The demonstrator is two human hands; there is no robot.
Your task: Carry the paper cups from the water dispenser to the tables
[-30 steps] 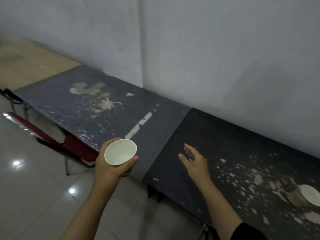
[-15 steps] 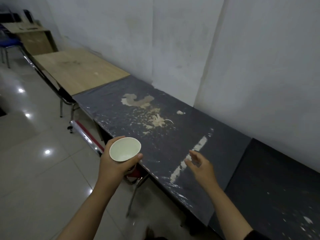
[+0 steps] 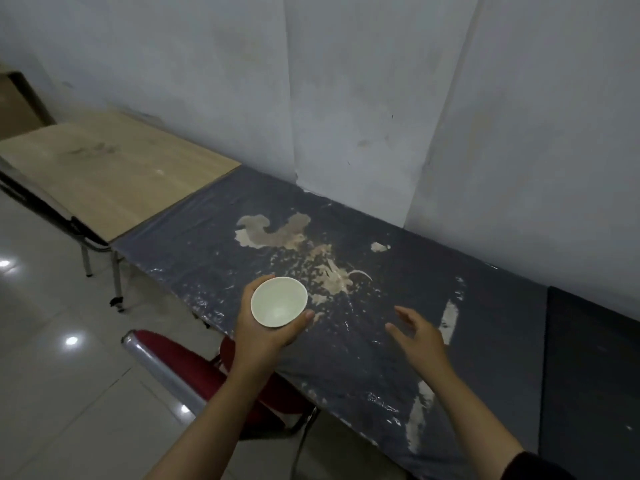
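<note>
Head view, single frame. I see the left hand [image 3: 265,332] wrapped around a small white paper cup [image 3: 279,301], fingers curled about its wall from below and behind, thumb tip pressed on the right side just under the rim. The cup is held upright, mouth tilted slightly toward the camera; I see only a pale, bare inner wall and bottom, with no liquid that I can make out. The cup is in the air, above the near edge of the dark grey table with a worn, peeling top [image 3: 346,358], not touching it.

The right hand [image 3: 420,336] holds nothing. Its fingers are spread loosely and point left toward the cup, palm turned partly down, over the same dark table. The two hands are well apart. A dark sleeve [image 3: 540,467] shows at the right forearm near the bottom edge.

On the dark table the coating is flaked away in pale patches: one large blotch beyond the cup, and long pale streaks to the right of the right hand.

To the left, butted against the dark table, stands a light wooden table [image 3: 114,174]. To the right a second, blacker table [image 3: 588,375] adjoins it. All three run along a pale grey wall [image 3: 346,98].

Beneath the left forearm, a red-seated chair with a shiny metal frame [image 3: 180,362] is tucked partly under the dark table. The floor is glossy pale tile [image 3: 52,375] with bright light spots.
</note>
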